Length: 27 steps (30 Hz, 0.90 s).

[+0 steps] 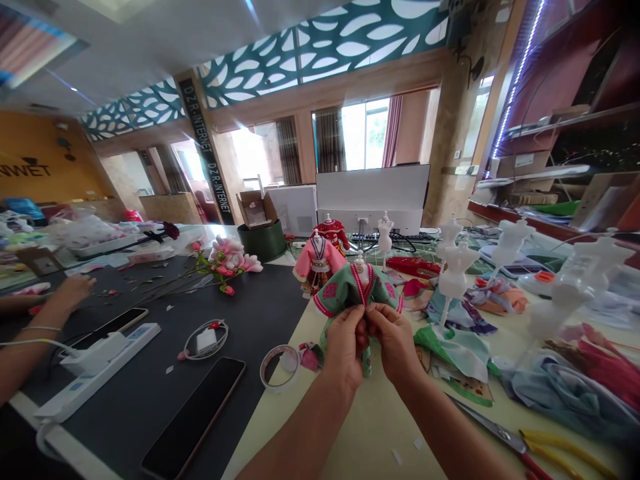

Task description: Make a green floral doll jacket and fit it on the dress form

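A small mannequin wears a green robe [336, 287] with a pink and red collar and wide sleeves. At the front of the robe, where the collar edges meet, my left hand [346, 337] pinches the cloth. My right hand [389, 333] pinches the collar's other side, its fingertips close to those of the left. Both hands are closed, and the lower robe is largely hidden behind them. Behind it stand a doll form in a pink robe [319, 257] and another in a red robe [334, 233].
Scissors [493, 427] lie at the lower right, near fabric pieces and bare white mannequins [456, 267]. A tape roll [279, 367], a phone [195, 417] and a power strip [100, 373] are on the left. Another person's hand [73, 293] reaches in at far left.
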Motion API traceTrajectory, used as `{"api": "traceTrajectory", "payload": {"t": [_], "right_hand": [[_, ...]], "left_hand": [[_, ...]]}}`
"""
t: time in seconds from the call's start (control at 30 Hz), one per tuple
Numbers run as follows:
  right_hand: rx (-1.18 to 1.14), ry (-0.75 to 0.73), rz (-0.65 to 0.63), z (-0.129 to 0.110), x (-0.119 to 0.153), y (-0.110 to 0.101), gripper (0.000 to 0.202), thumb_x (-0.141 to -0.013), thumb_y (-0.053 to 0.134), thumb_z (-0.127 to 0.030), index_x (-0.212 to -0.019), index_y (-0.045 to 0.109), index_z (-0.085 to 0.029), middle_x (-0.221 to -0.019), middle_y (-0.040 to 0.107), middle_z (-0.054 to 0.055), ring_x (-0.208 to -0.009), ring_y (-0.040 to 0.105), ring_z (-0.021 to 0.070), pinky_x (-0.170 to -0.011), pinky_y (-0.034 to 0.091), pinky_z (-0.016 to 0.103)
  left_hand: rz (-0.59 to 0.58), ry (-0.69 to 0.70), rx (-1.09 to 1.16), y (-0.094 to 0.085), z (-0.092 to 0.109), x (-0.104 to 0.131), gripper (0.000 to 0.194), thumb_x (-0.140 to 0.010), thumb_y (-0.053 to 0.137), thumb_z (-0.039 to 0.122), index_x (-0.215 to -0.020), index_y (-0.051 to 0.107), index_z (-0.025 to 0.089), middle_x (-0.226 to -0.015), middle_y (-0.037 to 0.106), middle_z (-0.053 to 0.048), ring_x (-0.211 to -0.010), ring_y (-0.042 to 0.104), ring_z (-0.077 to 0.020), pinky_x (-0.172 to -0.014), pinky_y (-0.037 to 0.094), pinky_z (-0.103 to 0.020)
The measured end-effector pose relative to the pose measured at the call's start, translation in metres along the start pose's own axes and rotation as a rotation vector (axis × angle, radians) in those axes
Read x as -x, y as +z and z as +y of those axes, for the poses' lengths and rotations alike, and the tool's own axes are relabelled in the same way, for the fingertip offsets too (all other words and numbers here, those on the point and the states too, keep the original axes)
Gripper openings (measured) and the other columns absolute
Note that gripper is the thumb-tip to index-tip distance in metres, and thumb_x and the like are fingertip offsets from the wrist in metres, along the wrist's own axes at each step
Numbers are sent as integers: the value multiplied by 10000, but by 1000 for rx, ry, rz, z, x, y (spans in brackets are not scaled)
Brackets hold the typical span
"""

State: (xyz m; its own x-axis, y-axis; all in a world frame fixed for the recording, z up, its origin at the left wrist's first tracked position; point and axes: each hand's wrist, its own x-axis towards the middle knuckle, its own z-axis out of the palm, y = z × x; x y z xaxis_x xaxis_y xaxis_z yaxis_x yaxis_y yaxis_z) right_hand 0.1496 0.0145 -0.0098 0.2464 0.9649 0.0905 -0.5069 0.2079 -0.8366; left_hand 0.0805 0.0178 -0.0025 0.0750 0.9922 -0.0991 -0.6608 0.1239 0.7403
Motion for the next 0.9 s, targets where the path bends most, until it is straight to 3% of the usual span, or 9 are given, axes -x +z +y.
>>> {"api": "traceTrajectory", "payload": {"t": [0.37, 0.9], "right_hand": [[-23, 21, -15, 1, -1, -1, 217, -555, 754, -288, -605, 578, -171, -463, 501, -52, -409, 435, 87, -402, 341, 204], [-171, 23, 15, 6, -5, -2, 180, -547, 718, -260, -622, 570, -192, -480, 478, -57, -455, 431, 96, -435, 357, 218]], "left_hand": [[-33, -52, 110, 0, 2, -4, 405, -518, 778, 245, -546, 385, 153, -432, 356, 90, -384, 307, -9, -356, 220, -121], [-22, -34, 86, -1, 3, -3, 363, -591, 723, 224, -518, 374, 156, -432, 358, 76, -382, 305, -16, -360, 219, -138]]}}
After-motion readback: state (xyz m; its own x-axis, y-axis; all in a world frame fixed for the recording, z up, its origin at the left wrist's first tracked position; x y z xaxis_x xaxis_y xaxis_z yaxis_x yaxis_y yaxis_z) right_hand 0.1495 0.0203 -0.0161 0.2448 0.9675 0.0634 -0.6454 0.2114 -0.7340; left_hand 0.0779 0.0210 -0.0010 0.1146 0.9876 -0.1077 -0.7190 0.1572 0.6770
